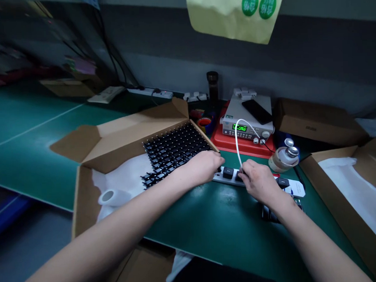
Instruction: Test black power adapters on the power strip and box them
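I'm looking in remotely on what I take for an electronics workshop: on the long dark-green desk [209, 214], a boxy grey bench instrument [234, 108] with a lit green digital display [239, 127] sits on a flat red tray [237, 146], beyond a long white power strip [297, 189]. An open brown cardboard box [129, 132] holding close rows of small black pronged pieces [173, 154] suggests batch work to me, as does the pale-yellow sheet [220, 16] above, bearing round green "PASS" stickers [250, 3].

Green stickers [250, 3] on yellow paper [220, 16] read "合格 PASS"; display [239, 127] digits uncertain.
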Action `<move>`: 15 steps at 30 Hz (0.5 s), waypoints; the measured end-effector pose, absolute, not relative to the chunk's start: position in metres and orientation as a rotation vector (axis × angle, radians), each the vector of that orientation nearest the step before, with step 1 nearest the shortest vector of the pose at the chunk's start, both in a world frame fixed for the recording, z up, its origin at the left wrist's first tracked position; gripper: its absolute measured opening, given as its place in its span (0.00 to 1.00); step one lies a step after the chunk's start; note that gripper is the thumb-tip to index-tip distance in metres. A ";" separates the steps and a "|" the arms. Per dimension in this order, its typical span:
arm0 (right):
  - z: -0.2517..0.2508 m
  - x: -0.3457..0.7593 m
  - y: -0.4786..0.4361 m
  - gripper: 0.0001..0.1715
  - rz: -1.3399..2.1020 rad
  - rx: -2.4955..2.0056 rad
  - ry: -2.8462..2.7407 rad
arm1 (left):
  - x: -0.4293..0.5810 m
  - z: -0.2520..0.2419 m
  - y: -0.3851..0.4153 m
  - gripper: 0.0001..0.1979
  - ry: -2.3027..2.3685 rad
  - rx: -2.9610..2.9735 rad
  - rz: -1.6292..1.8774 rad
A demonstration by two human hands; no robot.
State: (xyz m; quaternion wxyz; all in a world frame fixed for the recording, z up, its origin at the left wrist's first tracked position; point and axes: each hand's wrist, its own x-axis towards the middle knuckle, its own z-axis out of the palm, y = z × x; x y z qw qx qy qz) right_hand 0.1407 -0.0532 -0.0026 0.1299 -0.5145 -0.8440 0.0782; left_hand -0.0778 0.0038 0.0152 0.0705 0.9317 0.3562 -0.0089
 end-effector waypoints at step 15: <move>-0.014 0.139 -0.060 0.04 0.071 -1.477 -2.402 | -0.034 -0.016 -0.022 0.07 1.138 2.587 0.326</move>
